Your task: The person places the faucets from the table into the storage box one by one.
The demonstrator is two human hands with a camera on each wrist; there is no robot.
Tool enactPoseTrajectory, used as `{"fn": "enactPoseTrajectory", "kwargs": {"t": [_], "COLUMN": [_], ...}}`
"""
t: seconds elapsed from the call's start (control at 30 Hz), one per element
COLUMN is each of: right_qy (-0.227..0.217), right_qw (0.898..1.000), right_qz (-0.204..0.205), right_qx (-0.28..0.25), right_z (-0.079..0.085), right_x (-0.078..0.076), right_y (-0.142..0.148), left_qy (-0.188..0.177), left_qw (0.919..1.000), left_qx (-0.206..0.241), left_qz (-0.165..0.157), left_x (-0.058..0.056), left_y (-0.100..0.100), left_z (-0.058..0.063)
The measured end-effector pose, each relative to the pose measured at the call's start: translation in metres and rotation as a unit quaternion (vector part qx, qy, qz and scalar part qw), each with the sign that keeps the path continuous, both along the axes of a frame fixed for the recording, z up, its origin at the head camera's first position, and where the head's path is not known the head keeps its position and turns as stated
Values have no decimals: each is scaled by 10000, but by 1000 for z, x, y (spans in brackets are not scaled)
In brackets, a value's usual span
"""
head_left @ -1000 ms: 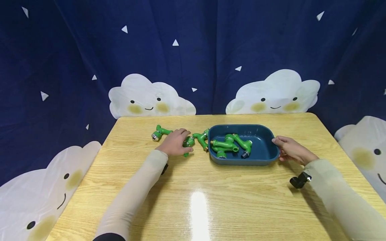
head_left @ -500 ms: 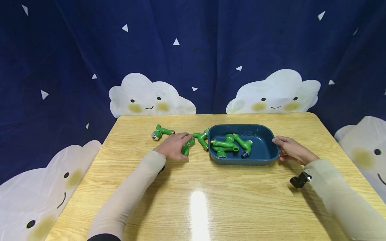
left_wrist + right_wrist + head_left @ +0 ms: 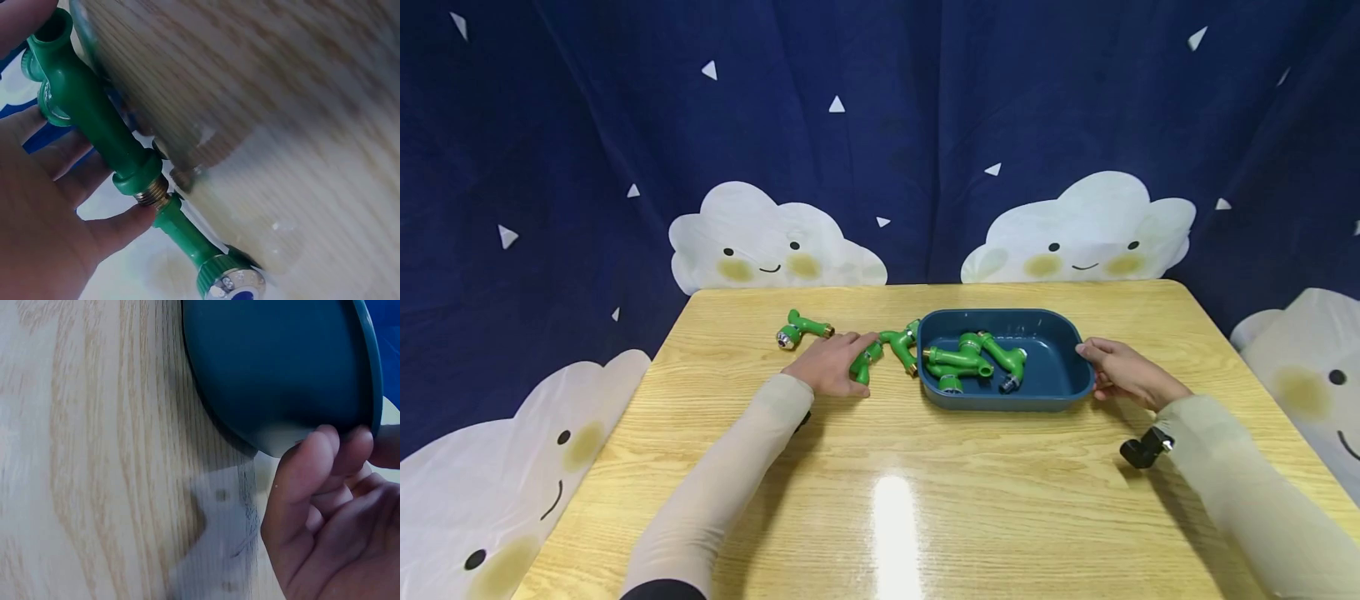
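Note:
My left hand (image 3: 831, 365) is around a green plastic tap (image 3: 867, 358) on the table, thumb at the near end and fingers along the far side. In the left wrist view the tap (image 3: 94, 112) shows its open spout by the thumb and a brass thread by the little finger. My right hand (image 3: 1131, 373) pinches the right end of a dark blue tub (image 3: 1052, 404). In the right wrist view, fingertips (image 3: 315, 453) press the tub's outer wall near its rim. Several green taps (image 3: 958, 358) lie in the tub's left half.
Another green tap (image 3: 902, 343) lies against the tub's left side. One more tap (image 3: 801, 329) with a brass thread lies farther left. The wooden table (image 3: 1000, 500) ends at a dark blue curtain (image 3: 917, 125) with cloud prints.
My left hand has moved slightly back and left, uncovering the far-left tap's brass end. The tap at that hand has turned and shifted a little. The right hand and tub stay put.

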State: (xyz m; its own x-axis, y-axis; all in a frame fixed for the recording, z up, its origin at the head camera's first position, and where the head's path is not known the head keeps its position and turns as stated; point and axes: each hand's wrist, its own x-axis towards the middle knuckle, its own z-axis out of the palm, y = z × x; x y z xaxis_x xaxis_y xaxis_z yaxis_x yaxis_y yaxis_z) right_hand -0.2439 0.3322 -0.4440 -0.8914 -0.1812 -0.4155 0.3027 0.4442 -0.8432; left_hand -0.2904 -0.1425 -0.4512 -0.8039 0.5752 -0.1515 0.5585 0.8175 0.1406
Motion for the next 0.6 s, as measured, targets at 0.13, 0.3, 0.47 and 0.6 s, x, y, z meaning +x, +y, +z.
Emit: {"fn": "enactPoseTrajectory", "kwargs": {"t": [0.13,0.3,0.47,0.6], "right_qy": [-12,13,33,14], "right_qw": [10000,10000,10000,10000], "right_qz": [11,9,33,39], "right_qx": [-7,-15,-56,-68], "right_z": [-1,-1,-1,-1], "right_x": [0,-1,-1,-1], "right_y": [0,0,1,1], "left_qy": [-27,53,76,88], "left_qw": [9998,9997,9997,9996], "left_qx": [22,65,162,208], "left_qz": [199,208,189,158], "left_x": [-1,-3,-3,-3], "left_y": [0,-1,-1,-1], "left_z": [-2,-4,-2,-3]}}
